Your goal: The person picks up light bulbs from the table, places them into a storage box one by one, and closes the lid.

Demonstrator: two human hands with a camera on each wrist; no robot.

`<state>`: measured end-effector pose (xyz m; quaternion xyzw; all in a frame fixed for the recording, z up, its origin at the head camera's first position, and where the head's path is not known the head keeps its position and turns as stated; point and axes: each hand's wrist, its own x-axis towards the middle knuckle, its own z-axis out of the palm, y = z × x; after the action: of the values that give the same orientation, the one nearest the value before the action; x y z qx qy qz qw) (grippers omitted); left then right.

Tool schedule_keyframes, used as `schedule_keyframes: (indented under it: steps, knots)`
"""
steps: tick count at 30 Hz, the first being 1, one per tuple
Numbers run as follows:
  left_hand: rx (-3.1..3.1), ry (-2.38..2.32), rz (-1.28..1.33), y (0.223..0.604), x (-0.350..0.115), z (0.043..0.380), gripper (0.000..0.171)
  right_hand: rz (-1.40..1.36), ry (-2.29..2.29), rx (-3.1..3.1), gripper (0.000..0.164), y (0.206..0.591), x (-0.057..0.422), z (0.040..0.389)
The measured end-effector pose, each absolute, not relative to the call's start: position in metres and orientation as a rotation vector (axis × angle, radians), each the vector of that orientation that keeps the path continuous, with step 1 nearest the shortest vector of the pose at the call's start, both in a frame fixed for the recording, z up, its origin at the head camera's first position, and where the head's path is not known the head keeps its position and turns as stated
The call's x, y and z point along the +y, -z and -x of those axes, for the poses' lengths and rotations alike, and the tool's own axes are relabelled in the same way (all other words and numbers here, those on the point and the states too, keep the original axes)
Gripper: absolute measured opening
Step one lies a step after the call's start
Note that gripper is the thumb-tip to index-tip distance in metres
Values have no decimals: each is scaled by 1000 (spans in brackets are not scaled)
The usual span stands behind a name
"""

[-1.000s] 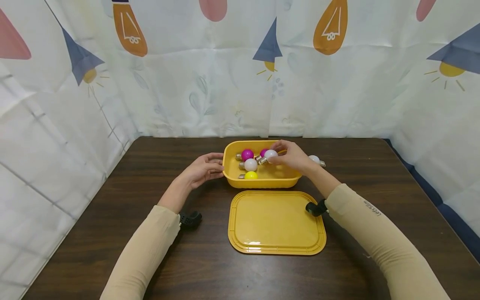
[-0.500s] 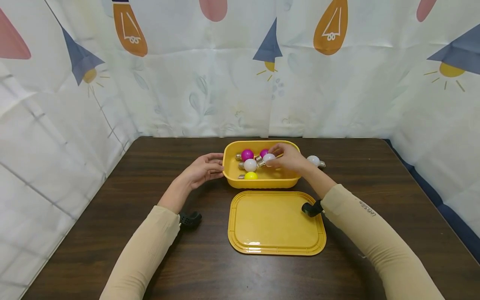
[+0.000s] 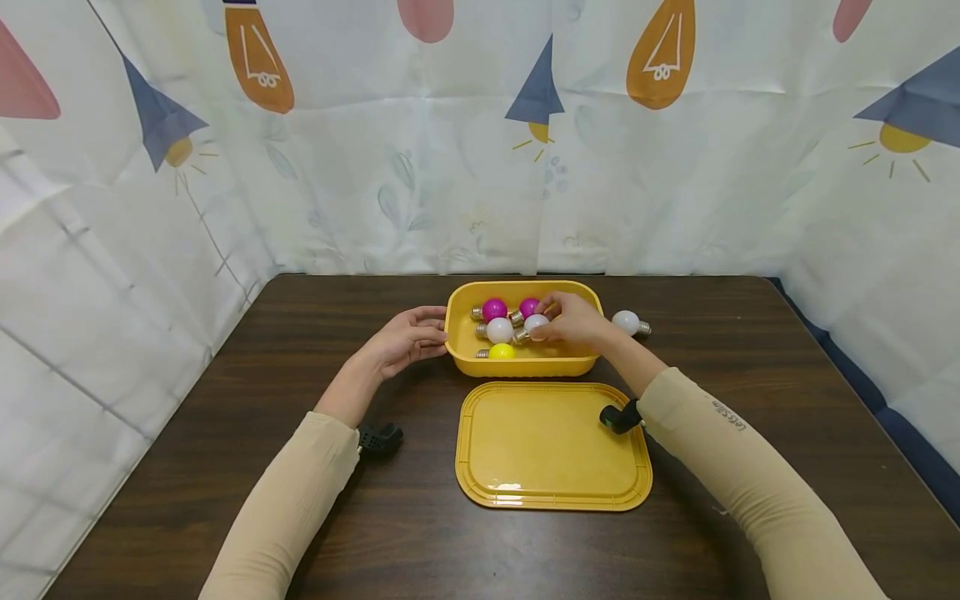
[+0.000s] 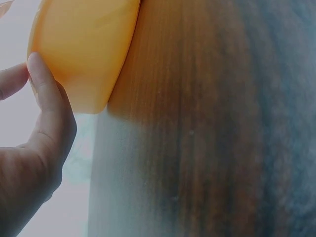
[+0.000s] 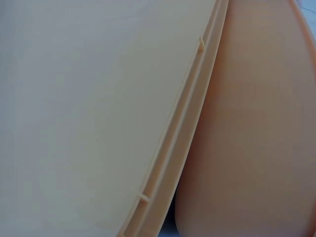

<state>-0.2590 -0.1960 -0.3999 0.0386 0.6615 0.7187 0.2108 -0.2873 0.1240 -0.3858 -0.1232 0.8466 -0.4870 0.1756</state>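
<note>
Inside the yellow bin [image 3: 540, 367], my right hand [image 3: 573, 321] pinches a white light bulb [image 3: 536, 323] between thumb and fingers, its metal screw base pointing left. Around it in the bin lie a magenta bulb [image 3: 495, 309], another magenta bulb [image 3: 528, 307] partly behind the held one, a white bulb [image 3: 499, 331] and a yellow bulb [image 3: 502, 352]. My left hand [image 3: 408, 340] rests its fingertips against the bin's left end; the left wrist view shows these fingers [image 4: 47, 84] at the orange-yellow wall. The right wrist view shows no hand.
A yellow lid [image 3: 553, 446] lies flat on the dark wooden table [image 3: 337, 542] in front of the bin, under my right forearm. One more white bulb [image 3: 626, 322] lies on the table right of the bin. A patterned curtain [image 3: 465, 183] hangs behind.
My right hand has moved slightly left and down into the bin with the white bulb, close beside the other white bulb. My left hand has stayed in place.
</note>
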Motion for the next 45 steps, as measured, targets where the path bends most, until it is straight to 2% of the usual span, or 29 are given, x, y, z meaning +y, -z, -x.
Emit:
schedule_keyframes:
  steps: [30,45]
  knots:
    - [1850,-1994,-107,400,-196,259,58,488,1190,2557,43,381,129,287]
    - [1846,-1992,-83,399,-194,259,58,523,1267,2546,43,369,142,288]
